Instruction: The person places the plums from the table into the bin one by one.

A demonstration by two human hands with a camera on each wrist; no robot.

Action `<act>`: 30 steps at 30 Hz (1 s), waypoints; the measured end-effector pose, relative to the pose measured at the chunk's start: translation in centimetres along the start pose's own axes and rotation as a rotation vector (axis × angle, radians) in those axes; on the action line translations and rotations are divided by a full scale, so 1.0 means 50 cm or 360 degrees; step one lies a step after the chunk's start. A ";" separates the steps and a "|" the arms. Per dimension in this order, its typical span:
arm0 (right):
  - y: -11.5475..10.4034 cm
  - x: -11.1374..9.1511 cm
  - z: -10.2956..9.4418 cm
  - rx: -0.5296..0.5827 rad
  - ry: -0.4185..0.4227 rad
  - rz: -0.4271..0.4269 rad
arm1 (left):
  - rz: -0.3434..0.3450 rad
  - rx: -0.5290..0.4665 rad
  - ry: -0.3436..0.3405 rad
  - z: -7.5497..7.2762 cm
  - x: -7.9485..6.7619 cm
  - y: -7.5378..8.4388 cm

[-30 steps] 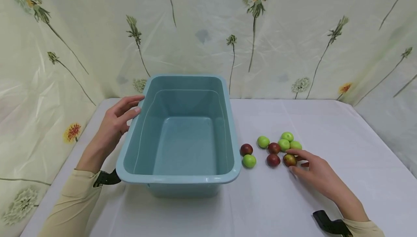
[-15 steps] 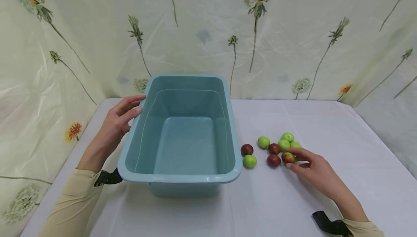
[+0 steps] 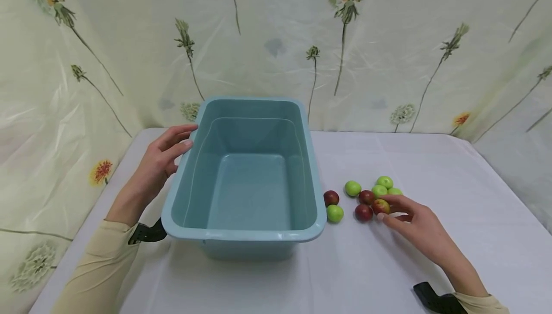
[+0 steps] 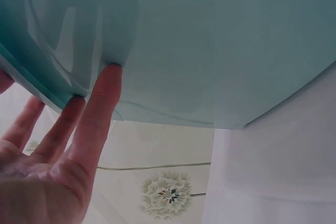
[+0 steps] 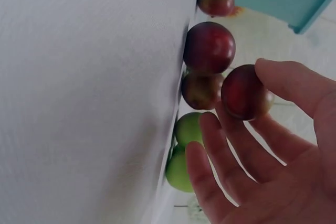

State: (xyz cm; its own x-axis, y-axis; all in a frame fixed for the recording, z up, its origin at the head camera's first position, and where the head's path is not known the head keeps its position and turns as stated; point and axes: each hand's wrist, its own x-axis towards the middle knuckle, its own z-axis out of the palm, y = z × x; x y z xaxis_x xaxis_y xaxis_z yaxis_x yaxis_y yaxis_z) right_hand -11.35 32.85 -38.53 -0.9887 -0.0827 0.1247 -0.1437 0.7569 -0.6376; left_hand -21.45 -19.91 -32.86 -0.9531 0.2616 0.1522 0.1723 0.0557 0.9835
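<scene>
My right hand (image 3: 416, 223) pinches a red plum with a yellowish patch (image 3: 381, 207) between thumb and fingertips. In the right wrist view the plum (image 5: 245, 93) is off the tabletop. Other dark red plums (image 3: 363, 213) lie close beside it, with small round green fruits (image 3: 379, 191) behind and partly hidden by the fingers. On the left, my left hand (image 3: 159, 160) touches the long side of a blue plastic basin (image 3: 243, 235) near its rim. In the left wrist view the straight fingers (image 4: 107, 93) rest against the basin's outer wall.
The basin stands on a white-covered table (image 3: 366, 275), with nothing inside it. A red plum (image 3: 331, 198) and a green fruit (image 3: 334, 213) lie right at its right side. Behind the table hangs a flower-patterned sheet (image 3: 276, 40).
My right hand has closed on the red-and-yellow plum and shifted it slightly left and away from me, up to the neighbouring red ones. The left hand stays at the basin; the whole view drifts slightly.
</scene>
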 end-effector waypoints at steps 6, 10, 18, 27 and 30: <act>-0.018 0.002 -0.002 -0.0040 0.0114 0.0011 | -0.0018 0.0003 -0.0009 0.001 0.000 0.005; -0.034 0.007 -0.002 -0.0049 0.0142 0.0035 | -0.0032 0.0014 -0.0011 0.003 0.001 0.007; -0.071 0.020 0.001 0.0012 0.0165 -0.0014 | -0.0038 0.0044 0.0000 0.003 0.001 0.004; -0.116 0.048 0.010 0.0122 0.0167 -0.0032 | -0.0026 0.0029 0.0005 0.003 0.000 -0.002; -0.125 0.058 0.012 0.0155 0.0153 -0.0056 | -0.0023 0.0035 0.0003 0.002 0.000 -0.003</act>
State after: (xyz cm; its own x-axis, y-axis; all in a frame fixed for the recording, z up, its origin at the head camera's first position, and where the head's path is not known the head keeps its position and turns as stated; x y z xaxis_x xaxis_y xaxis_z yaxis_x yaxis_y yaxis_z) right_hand -13.33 27.47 -34.63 -0.9751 -0.0420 0.2177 -0.1862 0.6879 -0.7015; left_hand -21.45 -19.82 -33.02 -0.9560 0.2589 0.1381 0.1638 0.0804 0.9832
